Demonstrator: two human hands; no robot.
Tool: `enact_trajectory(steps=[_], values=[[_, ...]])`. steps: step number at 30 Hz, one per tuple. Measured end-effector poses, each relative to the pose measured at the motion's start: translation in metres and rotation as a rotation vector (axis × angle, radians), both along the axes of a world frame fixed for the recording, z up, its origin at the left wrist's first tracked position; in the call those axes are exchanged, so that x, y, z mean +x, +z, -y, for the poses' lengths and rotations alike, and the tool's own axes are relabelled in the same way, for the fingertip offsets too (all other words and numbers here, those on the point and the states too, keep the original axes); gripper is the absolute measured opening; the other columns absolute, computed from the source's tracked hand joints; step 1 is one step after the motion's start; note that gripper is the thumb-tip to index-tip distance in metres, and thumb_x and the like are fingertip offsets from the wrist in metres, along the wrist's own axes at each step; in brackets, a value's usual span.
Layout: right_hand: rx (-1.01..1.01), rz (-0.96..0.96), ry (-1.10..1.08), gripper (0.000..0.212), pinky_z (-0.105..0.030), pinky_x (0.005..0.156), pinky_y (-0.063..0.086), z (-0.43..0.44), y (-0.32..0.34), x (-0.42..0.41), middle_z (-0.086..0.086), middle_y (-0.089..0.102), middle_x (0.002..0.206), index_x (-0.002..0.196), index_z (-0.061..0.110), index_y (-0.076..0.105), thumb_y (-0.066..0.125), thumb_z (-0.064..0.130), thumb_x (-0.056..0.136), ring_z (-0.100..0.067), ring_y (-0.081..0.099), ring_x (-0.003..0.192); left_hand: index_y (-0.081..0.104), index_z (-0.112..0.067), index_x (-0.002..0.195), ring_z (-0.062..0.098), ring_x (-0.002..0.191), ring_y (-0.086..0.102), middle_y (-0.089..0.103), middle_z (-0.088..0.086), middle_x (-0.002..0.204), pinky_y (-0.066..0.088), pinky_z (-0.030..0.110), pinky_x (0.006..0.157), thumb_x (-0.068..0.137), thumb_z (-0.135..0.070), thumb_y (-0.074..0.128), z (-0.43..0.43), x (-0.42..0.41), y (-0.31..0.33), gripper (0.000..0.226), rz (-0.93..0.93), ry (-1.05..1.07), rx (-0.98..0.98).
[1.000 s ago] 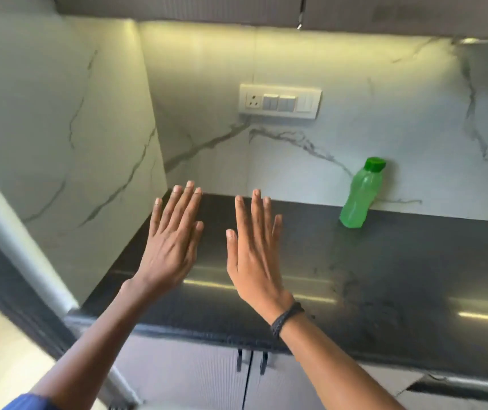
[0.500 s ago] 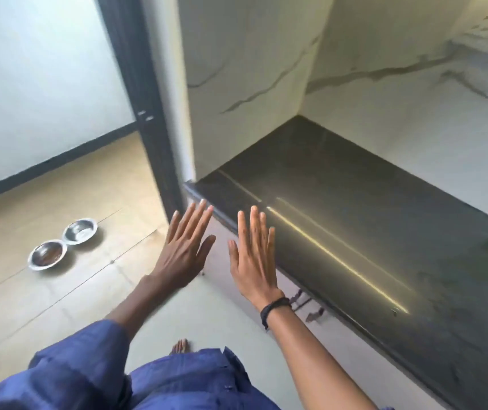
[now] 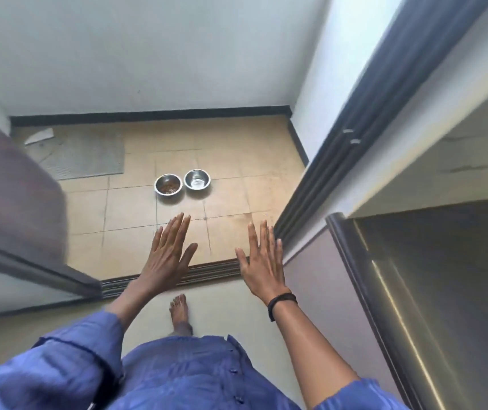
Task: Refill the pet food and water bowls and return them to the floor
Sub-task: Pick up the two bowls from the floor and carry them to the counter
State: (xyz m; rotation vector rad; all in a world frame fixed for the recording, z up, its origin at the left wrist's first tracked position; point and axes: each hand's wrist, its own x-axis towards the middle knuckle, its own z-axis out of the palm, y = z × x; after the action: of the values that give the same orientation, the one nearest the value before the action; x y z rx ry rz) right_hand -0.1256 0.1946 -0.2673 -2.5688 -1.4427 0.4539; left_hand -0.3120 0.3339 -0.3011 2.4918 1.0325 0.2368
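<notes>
Two small steel bowls stand side by side on the tan tiled floor beyond a doorway. The left bowl (image 3: pixel 168 184) holds some brown food. The right bowl (image 3: pixel 197 179) looks shiny inside; I cannot tell whether it holds water. My left hand (image 3: pixel 168 253) and my right hand (image 3: pixel 262 258) are raised flat in front of me, fingers spread, holding nothing. Both hands are well short of the bowls, above a dark door threshold (image 3: pixel 207 269).
A grey mat (image 3: pixel 84 156) lies on the floor at the back left. A dark sliding door (image 3: pixel 14 202) stands at the left, a dark door frame (image 3: pixel 340 149) at the right. A dark countertop (image 3: pixel 444 276) lies to my right. My bare foot (image 3: pixel 180 316) is on the pale floor.
My view has swung left from the counter and green bottle to the doorway and the floor bowls, now straight ahead. My hands stay raised and empty, now wider apart.
</notes>
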Motion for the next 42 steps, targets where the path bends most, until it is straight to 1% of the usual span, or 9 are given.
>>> enact_trajectory(steps=[7,9,13,22,27,31,33,38,42], values=[[-0.114,-0.045,0.105,0.067,-0.049,0.12,-0.006,-0.125,-0.018,0.004,-0.006,-0.016,0.162,0.155,0.026,-0.009,0.027,0.048,0.102,-0.025,-0.015,0.149,0.002,-0.021,0.155,0.016,0.15,0.001,0.003,0.002,0.163,-0.003,0.037,0.119,0.087,-0.062,0.009,-0.113,-0.023,-0.019,0.079,-0.062,0.124,-0.131],[-0.118,-0.052,0.096,0.066,-0.049,0.12,-0.005,-0.16,-0.02,0.006,-0.006,-0.014,0.163,0.154,0.028,-0.008,0.027,0.048,0.102,-0.025,-0.013,0.15,0.001,-0.02,0.155,0.017,0.15,0.001,0.003,0.001,0.163,-0.003,0.037,0.119,0.091,-0.061,0.015,-0.144,-0.027,-0.022,0.076,-0.073,0.157,-0.168],[-0.135,-0.088,0.046,0.065,-0.049,0.119,-0.002,-0.22,-0.023,0.017,-0.008,-0.009,0.163,0.155,0.031,-0.004,0.028,0.049,0.102,-0.027,-0.009,0.15,0.004,-0.018,0.155,0.018,0.15,0.003,0.006,0.002,0.163,0.0,0.038,0.12,0.103,-0.042,0.03,-0.196,-0.027,-0.027,0.064,-0.123,0.21,-0.245],[-0.152,-0.196,0.019,0.068,-0.053,0.119,0.004,-0.345,-0.048,0.064,-0.01,-0.003,0.164,0.155,0.031,0.001,0.032,0.054,0.099,-0.029,-0.003,0.15,0.008,-0.016,0.155,0.02,0.15,0.009,0.012,0.004,0.163,0.005,0.039,0.12,0.102,-0.045,0.031,-0.283,-0.002,-0.06,0.065,-0.1,0.345,-0.377],[-0.206,-0.246,0.056,0.069,-0.053,0.119,0.009,-0.425,-0.089,0.111,-0.012,0.0,0.164,0.155,0.031,0.0,0.033,0.054,0.099,-0.031,0.001,0.15,0.009,-0.014,0.155,0.022,0.15,0.009,0.012,0.007,0.162,0.006,0.039,0.12,0.102,-0.045,0.031,-0.337,0.024,-0.096,0.065,-0.164,0.448,-0.454],[-0.316,-0.338,0.047,0.073,-0.053,0.118,0.009,-0.49,-0.116,0.141,-0.014,-0.001,0.163,0.156,0.029,0.0,0.036,0.055,0.098,-0.032,0.001,0.15,0.011,-0.009,0.154,0.03,0.148,0.013,0.015,0.015,0.161,0.013,0.045,0.119,0.101,-0.045,0.032,-0.383,0.043,-0.116,0.067,-0.314,0.509,-0.588],[-0.294,-0.393,0.04,0.073,-0.053,0.118,0.011,-0.521,-0.122,0.155,-0.014,0.0,0.163,0.155,0.029,0.002,0.038,0.055,0.097,-0.032,0.003,0.15,0.013,-0.008,0.153,0.031,0.147,0.015,0.017,0.016,0.16,0.016,0.047,0.118,0.101,-0.045,0.033,-0.416,0.064,-0.123,0.067,-0.357,0.516,-0.62],[-0.322,-0.486,-0.004,0.075,-0.048,0.118,0.017,-0.596,-0.185,0.198,-0.015,0.011,0.162,0.156,0.025,0.006,0.041,0.055,0.096,-0.031,0.011,0.149,0.016,-0.01,0.153,0.029,0.147,0.018,0.021,0.013,0.159,0.018,0.043,0.117,0.101,-0.043,0.037,-0.509,0.129,-0.148,0.065,-0.239,0.534,-0.622],[-0.372,-0.619,-0.148,0.077,-0.043,0.114,0.026,-0.638,-0.281,0.224,-0.015,0.028,0.156,0.156,0.019,0.007,0.05,0.044,0.097,-0.033,0.027,0.143,0.021,-0.009,0.152,0.029,0.144,0.024,0.026,0.013,0.157,0.022,0.042,0.115,0.101,-0.041,0.04,-0.557,0.15,-0.223,0.063,-0.206,0.554,-0.668]])
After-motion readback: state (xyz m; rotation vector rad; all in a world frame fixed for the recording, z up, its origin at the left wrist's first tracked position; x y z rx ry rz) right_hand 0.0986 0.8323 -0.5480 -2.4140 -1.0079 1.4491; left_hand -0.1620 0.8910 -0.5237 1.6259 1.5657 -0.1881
